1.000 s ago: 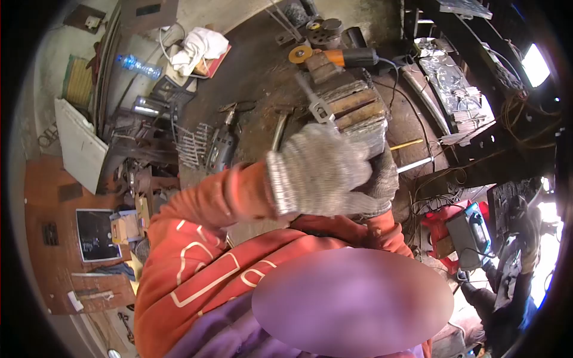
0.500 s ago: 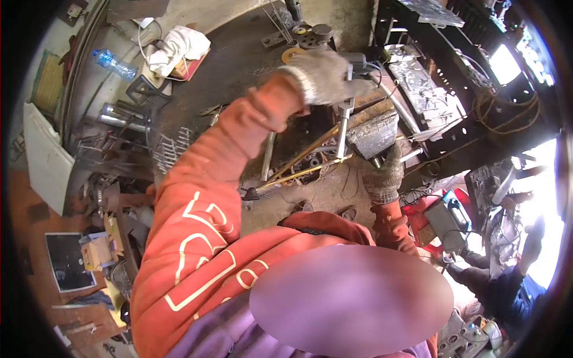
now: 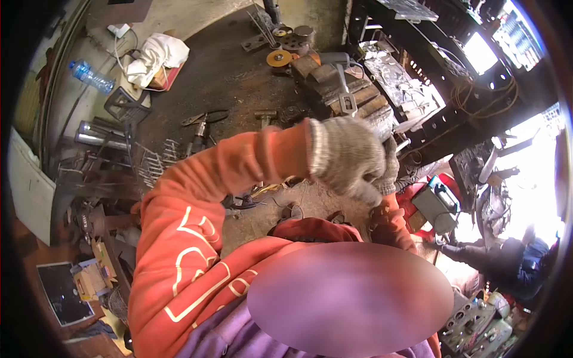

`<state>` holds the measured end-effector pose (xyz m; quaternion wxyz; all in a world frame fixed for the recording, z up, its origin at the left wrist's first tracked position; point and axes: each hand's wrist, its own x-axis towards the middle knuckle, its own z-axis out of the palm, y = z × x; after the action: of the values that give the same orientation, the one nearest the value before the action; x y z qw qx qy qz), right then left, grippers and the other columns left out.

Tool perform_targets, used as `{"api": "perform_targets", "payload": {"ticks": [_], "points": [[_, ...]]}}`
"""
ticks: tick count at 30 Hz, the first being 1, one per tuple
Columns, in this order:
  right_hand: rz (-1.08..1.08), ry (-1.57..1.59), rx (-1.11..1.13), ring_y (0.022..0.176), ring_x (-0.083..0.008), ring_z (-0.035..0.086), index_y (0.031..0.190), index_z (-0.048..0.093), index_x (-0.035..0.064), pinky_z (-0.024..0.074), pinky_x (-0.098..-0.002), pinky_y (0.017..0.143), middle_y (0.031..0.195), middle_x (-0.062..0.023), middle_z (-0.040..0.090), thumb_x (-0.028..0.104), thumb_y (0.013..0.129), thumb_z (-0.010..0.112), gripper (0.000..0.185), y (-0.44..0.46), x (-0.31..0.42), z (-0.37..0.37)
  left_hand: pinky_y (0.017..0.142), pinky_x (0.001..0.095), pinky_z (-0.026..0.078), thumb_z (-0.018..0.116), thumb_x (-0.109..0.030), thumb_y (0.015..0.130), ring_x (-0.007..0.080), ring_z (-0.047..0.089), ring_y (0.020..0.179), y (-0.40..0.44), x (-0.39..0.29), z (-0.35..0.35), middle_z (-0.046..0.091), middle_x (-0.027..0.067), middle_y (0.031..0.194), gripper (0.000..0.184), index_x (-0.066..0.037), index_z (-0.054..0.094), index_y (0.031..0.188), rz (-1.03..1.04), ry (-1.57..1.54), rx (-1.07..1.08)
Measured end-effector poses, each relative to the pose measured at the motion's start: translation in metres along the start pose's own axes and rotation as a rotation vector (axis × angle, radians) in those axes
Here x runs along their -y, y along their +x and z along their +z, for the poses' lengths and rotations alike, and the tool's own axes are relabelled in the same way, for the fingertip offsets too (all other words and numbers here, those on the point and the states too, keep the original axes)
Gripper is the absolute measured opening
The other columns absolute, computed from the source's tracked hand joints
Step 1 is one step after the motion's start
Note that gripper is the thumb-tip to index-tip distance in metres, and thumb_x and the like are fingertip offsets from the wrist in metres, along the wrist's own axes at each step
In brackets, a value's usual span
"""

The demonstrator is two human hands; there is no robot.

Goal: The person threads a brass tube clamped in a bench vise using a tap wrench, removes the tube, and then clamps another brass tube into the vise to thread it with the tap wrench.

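Note:
My left hand [image 3: 349, 156], in a grey knit glove, is in front of the workbench. Its fingers are curled and blurred; anything inside them is hidden. Just above it is a pale metal bar [image 3: 347, 102] with a long slot, whose lower end passes behind the glove. My right hand [image 3: 390, 170], gloved too, is behind and right of the left one. It is against the lower side of a grey metal block [image 3: 380, 121], with its fingers mostly covered. Rusty blocks [image 3: 361, 95] are beside the bar. An angle grinder [image 3: 334, 58] lies behind them.
On the dark workbench [image 3: 221, 77] are pliers [image 3: 206, 117], a hammer [image 3: 265, 116] and an orange disc [image 3: 279, 58]. A water bottle [image 3: 92, 77] and white cloth [image 3: 158, 58] are at left. Another person [image 3: 513, 262] is at lower right, near a red-and-grey machine [image 3: 436, 206].
My left hand has swung down from above the metal bar to in front of my right hand, uncovering the orange disc and rusty blocks. The view has shifted; my right hand stays by the metal block.

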<state>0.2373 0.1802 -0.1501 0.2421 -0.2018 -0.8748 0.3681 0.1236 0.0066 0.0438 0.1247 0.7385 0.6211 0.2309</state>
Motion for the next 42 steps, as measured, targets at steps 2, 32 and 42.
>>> {"api": "perform_targets", "payload": {"ticks": [2,32,42], "points": [[-0.006,0.097,-0.015,0.108,-0.0287,0.076,0.144,0.054,0.0024,0.0598,-0.0412,0.089,0.120,-0.0170,0.076,0.025,0.080,0.092,0.078,0.004,0.002,0.002,0.070,0.0456,0.054,0.086,-0.044,0.082,0.0361,0.070,0.076,-0.020,0.007,-0.005,0.069,0.0128,0.074,0.039,-0.008,0.076,0.076,-0.056,-0.203,-0.055],[-0.233,0.320,-0.025,0.088,-0.0425,0.076,0.139,0.060,0.0039,0.0589,-0.0499,0.074,0.097,-0.0201,0.077,0.030,0.080,0.092,0.072,0.013,0.013,-0.002,0.081,0.0448,0.060,0.074,-0.042,0.092,0.0327,0.076,0.091,0.063,0.077,-0.031,0.079,0.0140,0.099,0.033,-0.011,0.082,0.103,-0.468,0.398,-0.174],[-0.133,0.360,0.030,0.095,-0.0340,0.077,0.137,0.061,0.0018,0.0601,-0.0431,0.084,0.111,-0.0184,0.078,0.031,0.077,0.096,0.075,0.013,0.013,-0.006,0.063,0.0494,0.053,0.062,-0.040,0.103,0.0403,0.066,0.065,-0.042,0.011,-0.015,0.068,0.0180,0.073,0.036,-0.010,0.076,0.087,-0.779,0.389,-0.081]]}}
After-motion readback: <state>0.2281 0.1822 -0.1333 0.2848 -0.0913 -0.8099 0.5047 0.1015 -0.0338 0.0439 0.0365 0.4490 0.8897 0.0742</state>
